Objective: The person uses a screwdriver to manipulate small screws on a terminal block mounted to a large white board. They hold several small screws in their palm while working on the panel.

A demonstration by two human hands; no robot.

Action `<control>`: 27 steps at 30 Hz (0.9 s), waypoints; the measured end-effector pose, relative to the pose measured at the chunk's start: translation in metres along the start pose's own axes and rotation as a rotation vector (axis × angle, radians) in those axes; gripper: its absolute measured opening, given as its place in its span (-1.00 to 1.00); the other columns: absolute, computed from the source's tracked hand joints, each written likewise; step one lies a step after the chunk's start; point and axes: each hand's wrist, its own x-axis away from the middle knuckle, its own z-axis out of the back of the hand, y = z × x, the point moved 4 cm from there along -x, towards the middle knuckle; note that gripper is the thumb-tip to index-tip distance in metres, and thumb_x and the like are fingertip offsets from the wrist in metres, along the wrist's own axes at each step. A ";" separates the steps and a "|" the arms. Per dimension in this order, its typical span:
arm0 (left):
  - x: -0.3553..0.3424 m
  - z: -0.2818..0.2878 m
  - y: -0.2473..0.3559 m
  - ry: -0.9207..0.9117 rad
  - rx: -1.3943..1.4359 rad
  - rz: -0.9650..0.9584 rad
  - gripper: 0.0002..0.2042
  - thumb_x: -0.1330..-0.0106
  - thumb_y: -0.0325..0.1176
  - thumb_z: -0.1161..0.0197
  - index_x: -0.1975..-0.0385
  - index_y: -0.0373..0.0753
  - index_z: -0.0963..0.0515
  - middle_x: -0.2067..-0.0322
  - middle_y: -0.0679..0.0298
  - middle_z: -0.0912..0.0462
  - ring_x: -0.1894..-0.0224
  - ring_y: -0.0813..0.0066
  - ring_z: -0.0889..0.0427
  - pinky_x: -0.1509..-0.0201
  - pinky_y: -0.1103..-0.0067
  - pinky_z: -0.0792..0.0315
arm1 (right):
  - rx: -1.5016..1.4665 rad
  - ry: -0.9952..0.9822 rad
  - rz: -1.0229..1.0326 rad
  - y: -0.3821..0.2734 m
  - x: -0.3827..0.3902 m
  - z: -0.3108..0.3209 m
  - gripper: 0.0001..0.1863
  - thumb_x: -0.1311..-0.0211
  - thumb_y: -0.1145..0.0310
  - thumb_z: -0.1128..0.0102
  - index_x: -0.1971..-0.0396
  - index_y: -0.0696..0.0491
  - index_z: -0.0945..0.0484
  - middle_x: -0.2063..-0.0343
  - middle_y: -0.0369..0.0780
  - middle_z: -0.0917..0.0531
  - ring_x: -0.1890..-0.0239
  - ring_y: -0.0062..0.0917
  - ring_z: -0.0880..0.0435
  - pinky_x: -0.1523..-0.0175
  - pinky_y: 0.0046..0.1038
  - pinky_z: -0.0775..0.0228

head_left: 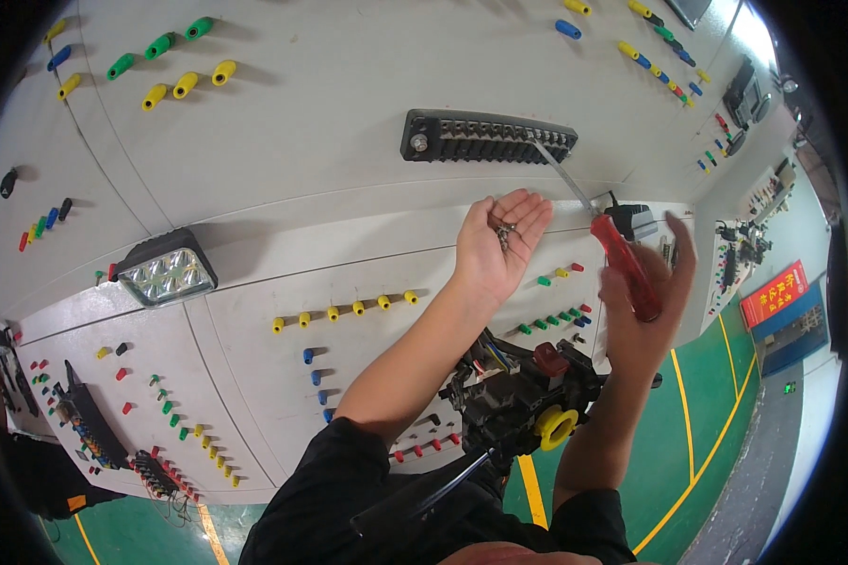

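Note:
My left hand (499,247) is turned palm up with the fingers curled into a cup, holding several small metal screws (503,235). In my right hand (645,301) is a screwdriver (627,268) with a translucent red handle and a long metal shaft. Its tip reaches the right part of a long black terminal strip (488,137) on the pale panel. A row of screw terminals runs along the strip, and a round metal fastener shows at its left end. My right fingers are somewhat blurred around the handle.
A rectangular LED lamp (168,271) is mounted at the left. Yellow sockets (333,313) and other coloured ones dot the panels. Below my hands stands a black handlebar switch assembly (513,405) with a yellow ring (558,428). Green floor with yellow lines (693,461) lies to the right.

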 end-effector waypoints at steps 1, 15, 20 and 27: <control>0.001 -0.001 0.000 0.012 0.000 -0.001 -0.61 -0.39 -0.29 0.31 0.20 -0.54 -0.37 0.17 -0.12 -0.50 0.01 0.02 -0.49 -0.17 0.27 -0.42 | 0.001 0.000 0.000 0.001 0.001 0.005 -0.31 0.03 0.65 -0.17 -0.17 0.14 -0.15 0.42 -0.20 -0.55 0.41 -0.64 -0.54 0.34 -0.71 -0.34; 0.001 -0.002 0.003 0.044 0.011 -0.007 -0.62 -0.39 -0.28 0.30 0.20 -0.54 -0.35 0.16 -0.13 -0.48 0.02 0.01 -0.50 -0.16 0.26 -0.43 | 0.097 0.022 0.085 -0.010 0.003 0.004 -0.54 -0.04 0.58 -0.15 0.00 0.16 -0.28 0.42 -0.20 -0.56 0.51 -0.66 -0.52 0.37 -0.69 -0.34; 0.001 -0.004 0.002 0.035 0.030 0.001 -0.62 -0.40 -0.28 0.30 0.21 -0.54 -0.36 0.17 -0.13 -0.49 0.03 0.01 -0.50 -0.16 0.26 -0.43 | -0.053 -0.008 -0.135 -0.001 0.003 0.008 -0.57 -0.07 0.56 -0.10 0.00 0.16 -0.28 0.52 -0.24 -0.56 0.54 -0.70 -0.49 0.45 -0.71 -0.27; 0.001 -0.004 0.005 0.010 0.042 0.008 -0.61 -0.40 -0.28 0.31 0.21 -0.54 -0.36 0.18 -0.13 -0.50 0.03 0.01 -0.50 -0.15 0.26 -0.44 | 0.138 0.041 0.007 -0.001 0.005 0.009 -0.72 -0.12 0.60 -0.07 0.12 0.20 -0.42 0.54 -0.27 -0.55 0.56 -0.76 -0.43 0.45 -0.73 -0.25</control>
